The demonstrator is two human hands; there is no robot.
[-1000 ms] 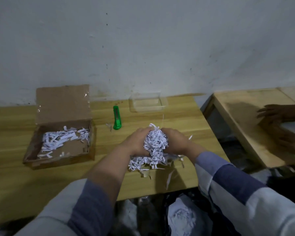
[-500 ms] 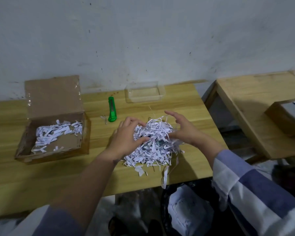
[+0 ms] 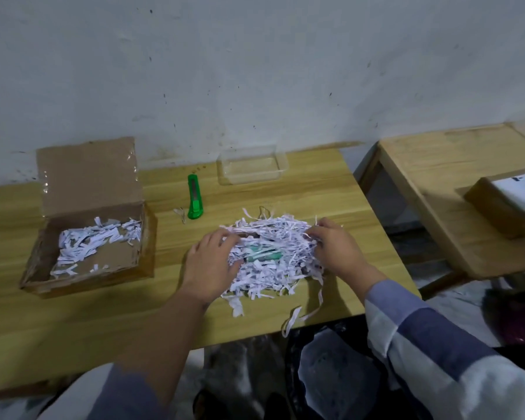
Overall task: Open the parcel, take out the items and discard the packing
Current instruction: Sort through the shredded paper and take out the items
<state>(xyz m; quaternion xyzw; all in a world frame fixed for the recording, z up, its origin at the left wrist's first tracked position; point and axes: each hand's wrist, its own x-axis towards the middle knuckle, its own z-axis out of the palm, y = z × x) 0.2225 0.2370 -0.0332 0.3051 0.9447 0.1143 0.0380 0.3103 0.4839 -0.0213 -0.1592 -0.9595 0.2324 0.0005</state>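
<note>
A heap of white shredded paper lies spread on the wooden table. A teal-green item shows partly in the middle of the heap. My left hand rests flat on the heap's left side, fingers apart. My right hand presses on the right side, fingertips in the shreds. The open cardboard parcel stands to the left with its flap up and some shreds inside.
A green utility knife lies behind the heap. A clear plastic tray sits by the wall. A second table to the right carries a brown box. A black bag-lined bin is below the table's front edge.
My hands have let the bunched shreds down and spread them flat across the table, baring a teal-green item. The other person's hand on the right table is gone from view.
</note>
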